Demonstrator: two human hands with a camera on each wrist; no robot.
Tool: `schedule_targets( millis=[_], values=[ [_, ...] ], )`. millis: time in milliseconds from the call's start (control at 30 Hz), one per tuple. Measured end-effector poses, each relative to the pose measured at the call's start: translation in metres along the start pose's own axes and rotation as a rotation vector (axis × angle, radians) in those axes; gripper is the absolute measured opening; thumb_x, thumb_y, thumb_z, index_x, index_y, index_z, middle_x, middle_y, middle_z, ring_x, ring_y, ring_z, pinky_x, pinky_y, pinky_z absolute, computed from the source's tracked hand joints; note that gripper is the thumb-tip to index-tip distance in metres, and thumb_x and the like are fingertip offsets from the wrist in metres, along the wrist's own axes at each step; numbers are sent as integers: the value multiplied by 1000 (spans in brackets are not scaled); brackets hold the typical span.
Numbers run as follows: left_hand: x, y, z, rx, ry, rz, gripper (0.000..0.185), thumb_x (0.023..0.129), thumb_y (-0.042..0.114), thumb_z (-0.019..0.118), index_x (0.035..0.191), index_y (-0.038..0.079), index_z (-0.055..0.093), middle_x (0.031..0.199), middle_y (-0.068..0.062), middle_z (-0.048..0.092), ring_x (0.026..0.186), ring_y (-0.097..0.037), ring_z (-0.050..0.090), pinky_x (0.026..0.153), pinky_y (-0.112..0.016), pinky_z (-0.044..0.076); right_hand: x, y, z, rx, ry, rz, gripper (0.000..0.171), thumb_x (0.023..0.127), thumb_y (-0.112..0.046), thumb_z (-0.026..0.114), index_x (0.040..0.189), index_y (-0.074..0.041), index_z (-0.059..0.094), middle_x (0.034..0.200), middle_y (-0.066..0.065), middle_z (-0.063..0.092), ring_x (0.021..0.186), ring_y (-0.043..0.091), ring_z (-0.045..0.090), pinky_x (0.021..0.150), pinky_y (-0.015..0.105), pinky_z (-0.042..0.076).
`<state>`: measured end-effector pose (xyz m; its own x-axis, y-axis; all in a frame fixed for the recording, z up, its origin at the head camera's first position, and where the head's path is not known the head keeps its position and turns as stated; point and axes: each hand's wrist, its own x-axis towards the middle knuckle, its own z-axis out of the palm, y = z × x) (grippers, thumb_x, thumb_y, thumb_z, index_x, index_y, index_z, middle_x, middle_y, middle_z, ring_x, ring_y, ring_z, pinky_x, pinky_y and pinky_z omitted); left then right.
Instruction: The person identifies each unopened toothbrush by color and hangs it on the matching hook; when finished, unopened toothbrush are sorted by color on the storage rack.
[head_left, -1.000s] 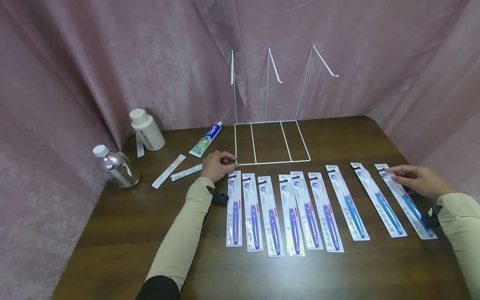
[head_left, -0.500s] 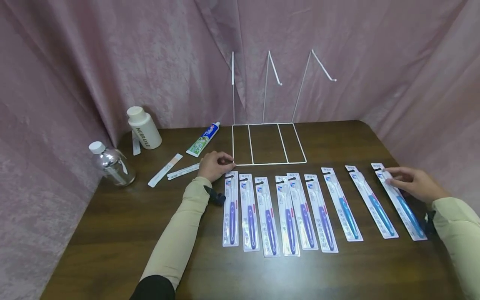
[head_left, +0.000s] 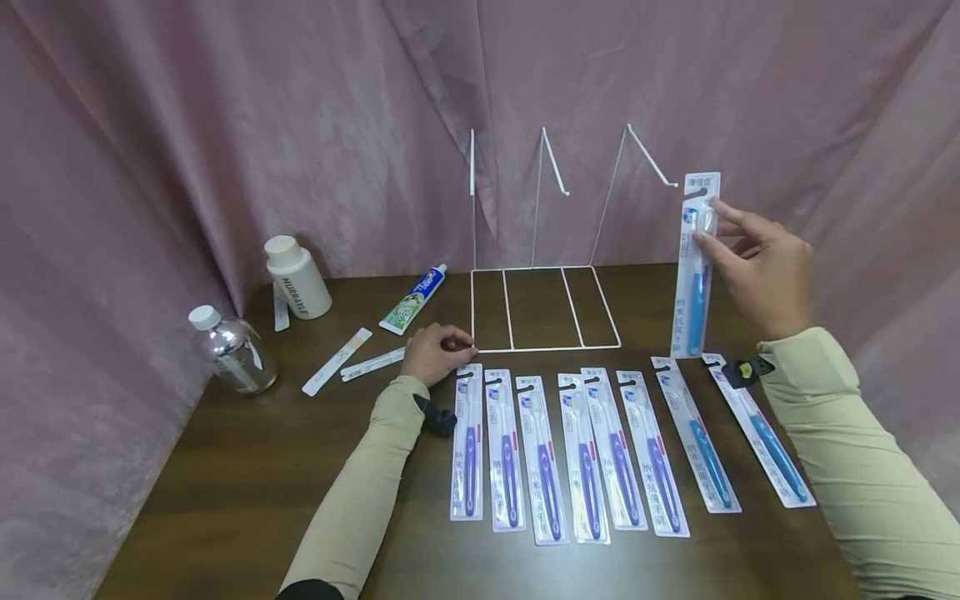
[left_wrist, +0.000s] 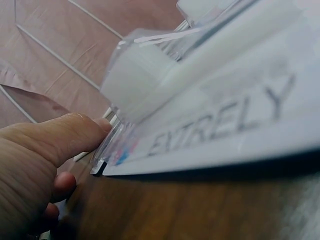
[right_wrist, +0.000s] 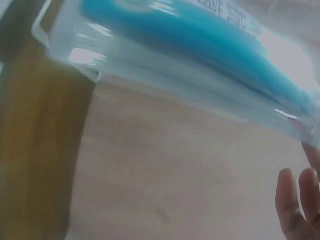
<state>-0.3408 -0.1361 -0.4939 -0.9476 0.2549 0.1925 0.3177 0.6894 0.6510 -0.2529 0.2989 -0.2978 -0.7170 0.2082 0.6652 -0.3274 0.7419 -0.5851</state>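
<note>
My right hand [head_left: 768, 271] pinches a blue packaged toothbrush [head_left: 693, 275] near its top and holds it upright above the table. The pack's hang-hole end is close beside the tip of the right-hand hook on a white wire rack [head_left: 543, 349]. In the right wrist view the blue handle [right_wrist: 200, 45] shows through its clear blister. My left hand [head_left: 435, 354] grips the rack's front left corner between thumb and finger. Just in front of it lies a purple packaged toothbrush [head_left: 468, 450], whose bristle end [left_wrist: 140, 75] looms large in the left wrist view.
Several purple packs [head_left: 588, 475] and two blue ones [head_left: 757, 433] lie in a row on the brown table [head_left: 247, 483]. To the left are a toothpaste tube [head_left: 412, 300], two paper strips [head_left: 337, 362], a white bottle [head_left: 298, 279] and a clear bottle [head_left: 236, 354]. Pink curtain [head_left: 337, 125] hangs behind.
My right hand has lifted the rightmost blue packaged toothbrush off the table, brought it left and turned it upright beside the right hook. My left hand stays at the rack corner.
</note>
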Motion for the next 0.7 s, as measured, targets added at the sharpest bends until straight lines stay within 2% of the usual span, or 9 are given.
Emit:
schedule_targets(
  millis=[67, 167, 267, 367, 500, 600, 700],
  values=[
    [1, 1, 4, 2, 0, 11, 22, 86, 40, 83, 104, 27, 83, 91, 5, 67, 91, -19, 60, 88, -48, 38, 6, -9, 11, 14, 14, 5, 45, 94, -22, 83, 137, -29, 72, 115, 18, 77, 70, -8, 57, 71, 8, 45],
    [3, 4, 7, 12, 2, 22, 22, 86, 41, 83, 104, 28, 83, 91, 7, 67, 90, -17, 60, 87, -47, 39, 11, -12, 19, 28, 26, 9, 45, 94, -21, 83, 137, -29, 72, 118, 19, 76, 68, -7, 56, 70, 8, 45],
    [4, 7, 7, 21, 14, 20, 21, 85, 40, 84, 103, 28, 83, 89, 7, 67, 89, -16, 61, 85, -46, 40, 15, -10, 26, 21, 0, -12, 45, 93, -22, 83, 137, -28, 72, 117, 19, 76, 66, -7, 54, 66, 8, 43],
    [5, 12, 7, 24, 22, 23, 21, 84, 38, 86, 102, 28, 84, 88, 7, 67, 88, -16, 62, 84, -45, 41, 21, -4, 34, -3, -12, -33, 43, 93, -24, 84, 135, -21, 74, 115, 19, 77, 63, -11, 51, 62, 7, 41],
    [10, 22, 17, 27, -1, 44, 20, 84, 38, 86, 101, 28, 83, 87, 8, 67, 86, -15, 61, 83, -44, 41, 34, 10, 43, -88, 38, -6, 42, 94, -28, 82, 131, -9, 73, 113, 15, 78, 64, -12, 51, 63, 11, 37],
    [12, 29, 25, 26, -16, 57, 20, 84, 40, 85, 101, 30, 83, 86, 9, 67, 86, -14, 61, 83, -44, 40, 48, 22, 51, -153, 90, 59, 43, 94, -32, 81, 129, -8, 72, 114, 13, 78, 79, 8, 69, 70, 22, 39],
    [14, 36, 33, 21, -30, 71, 19, 84, 41, 85, 101, 31, 83, 86, 10, 66, 86, -13, 60, 83, -44, 40, 62, 33, 57, -192, 130, 142, 42, 94, -36, 80, 129, -13, 72, 116, 10, 78, 100, 29, 74, 74, 29, 39]
  ],
)
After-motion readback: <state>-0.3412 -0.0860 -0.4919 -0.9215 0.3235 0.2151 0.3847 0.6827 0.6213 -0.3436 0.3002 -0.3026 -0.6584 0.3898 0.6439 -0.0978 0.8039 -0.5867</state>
